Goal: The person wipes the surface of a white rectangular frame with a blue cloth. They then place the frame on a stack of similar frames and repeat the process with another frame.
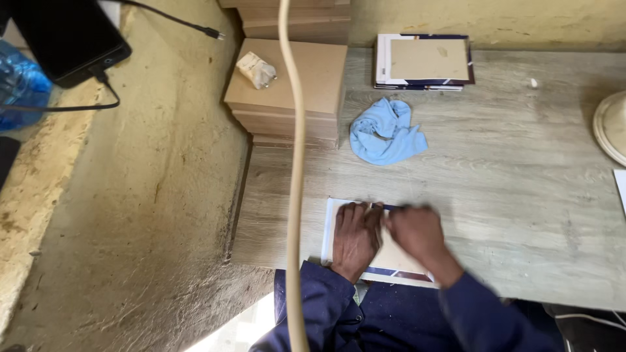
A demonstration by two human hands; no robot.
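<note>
Head view: left hand point(354, 236) flat, fingers released, atop board point(390, 255); right hand point(417, 234) beside it, blurred, grip unclear.

I read this as a small, rough craft workshop. I see a worn wood-grain workbench point(521, 195) set against a bare, stained plaster wall point(150, 195). At twelve o'clock sits a stack of plain brown boards point(313, 78), cut to one size, with more piled behind. At one o'clock lies a pile of board-backed covers point(424, 62), and a crumpled blue rag point(386, 133) lies near the centre.
</note>
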